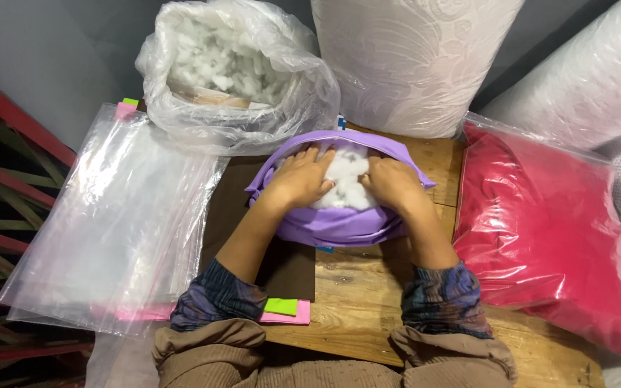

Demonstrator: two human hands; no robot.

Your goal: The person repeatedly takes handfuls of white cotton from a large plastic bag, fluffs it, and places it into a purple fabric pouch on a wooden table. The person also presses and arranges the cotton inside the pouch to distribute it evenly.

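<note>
A wooden counter (pixel 368 302) against a grey wall. Left hand (pixel 297 178) and right hand (pixel 392 181), both open with fingers spread, press white stuffing (pixel 345 172) into a purple fabric cover (pixel 339 224) at the counter's centre. Pushing evenly toward the corners would likely avoid lumps. Behind sits a clear bag of stuffing (pixel 231 65); flat clear bags (pixel 116 215) lie left, a bagged red cushion (pixel 548 223) right.

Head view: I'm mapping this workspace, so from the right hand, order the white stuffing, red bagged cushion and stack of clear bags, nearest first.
From the right hand:
1. White stuffing, touching it, inside the purple cover.
2. Red bagged cushion, just to its right.
3. Stack of clear bags, far left, beyond the left hand.
</note>
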